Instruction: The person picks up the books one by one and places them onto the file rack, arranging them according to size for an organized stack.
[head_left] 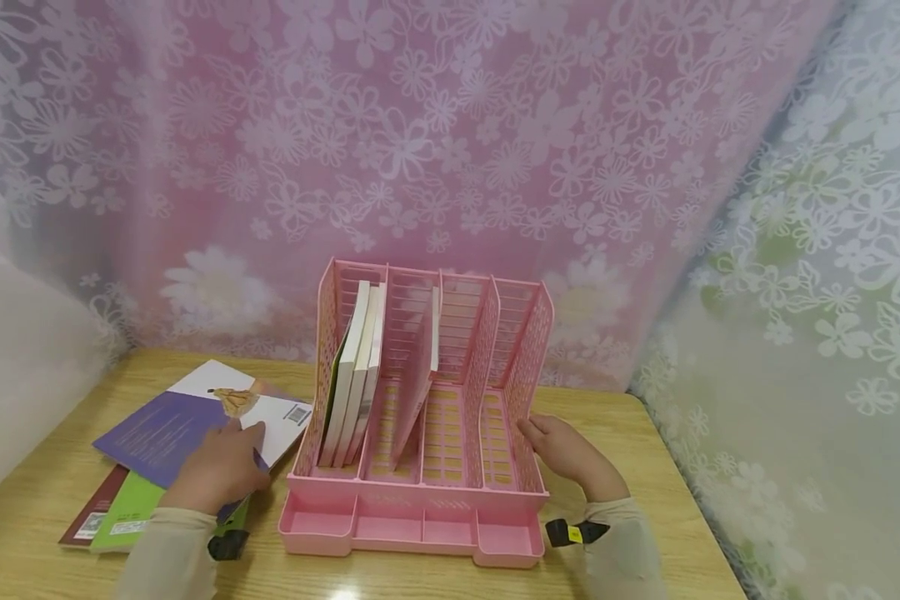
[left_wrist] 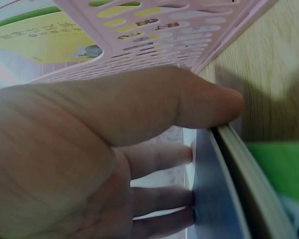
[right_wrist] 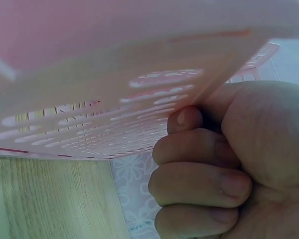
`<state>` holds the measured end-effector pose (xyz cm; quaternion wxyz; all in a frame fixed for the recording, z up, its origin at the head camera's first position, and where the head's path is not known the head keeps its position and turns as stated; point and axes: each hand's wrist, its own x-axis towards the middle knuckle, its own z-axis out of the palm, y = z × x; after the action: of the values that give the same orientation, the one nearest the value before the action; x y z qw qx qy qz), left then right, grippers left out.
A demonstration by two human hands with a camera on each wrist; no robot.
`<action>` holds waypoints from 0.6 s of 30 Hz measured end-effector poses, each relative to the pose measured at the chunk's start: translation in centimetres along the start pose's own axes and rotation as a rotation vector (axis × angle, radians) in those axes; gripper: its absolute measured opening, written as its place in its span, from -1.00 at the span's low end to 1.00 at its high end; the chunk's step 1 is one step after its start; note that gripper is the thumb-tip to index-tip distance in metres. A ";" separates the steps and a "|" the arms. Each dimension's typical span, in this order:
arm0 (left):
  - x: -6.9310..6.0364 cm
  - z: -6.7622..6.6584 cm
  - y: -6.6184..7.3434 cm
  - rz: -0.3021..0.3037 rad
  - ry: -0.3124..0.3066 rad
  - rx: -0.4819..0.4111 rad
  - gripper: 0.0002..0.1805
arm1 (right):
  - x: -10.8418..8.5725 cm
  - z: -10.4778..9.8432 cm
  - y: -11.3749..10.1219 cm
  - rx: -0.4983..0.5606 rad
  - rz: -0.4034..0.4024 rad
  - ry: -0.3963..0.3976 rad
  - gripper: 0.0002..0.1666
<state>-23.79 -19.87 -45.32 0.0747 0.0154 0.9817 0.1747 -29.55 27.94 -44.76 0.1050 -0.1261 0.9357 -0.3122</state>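
A purple-and-white book [head_left: 163,429] tops a small pile at the left, and my left hand [head_left: 221,467] pinches its near right edge. The left wrist view shows the thumb [left_wrist: 209,104] on the book's edge and the other fingers against its blue-purple cover [left_wrist: 212,194]. Right of it stands a pink plastic book rack [head_left: 390,493] with upright dividers. Several books [head_left: 356,383] lean in its left slot, and a thin pink one [head_left: 414,392] tilts in the second. My right hand [head_left: 573,457] grips the rack's right side wall [right_wrist: 104,119], its fingers curled in the right wrist view.
Beneath the purple book lie a green book [head_left: 123,512] and a dark red one [head_left: 90,508]. The rack's front has low open trays [head_left: 318,542]. The wooden table [head_left: 630,417] meets a pink floral curtain [head_left: 435,167] behind and a pale one at the right.
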 end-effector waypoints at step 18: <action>-0.4 -1.2 -0.5 0.085 -0.123 0.014 -0.09 | -0.4 -0.7 -1.0 -0.174 -0.046 -0.031 -0.49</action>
<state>-23.55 -20.78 -44.34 0.1274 0.0683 0.9749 0.1694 -29.22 27.68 -43.54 0.1007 -0.1612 0.9544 -0.2300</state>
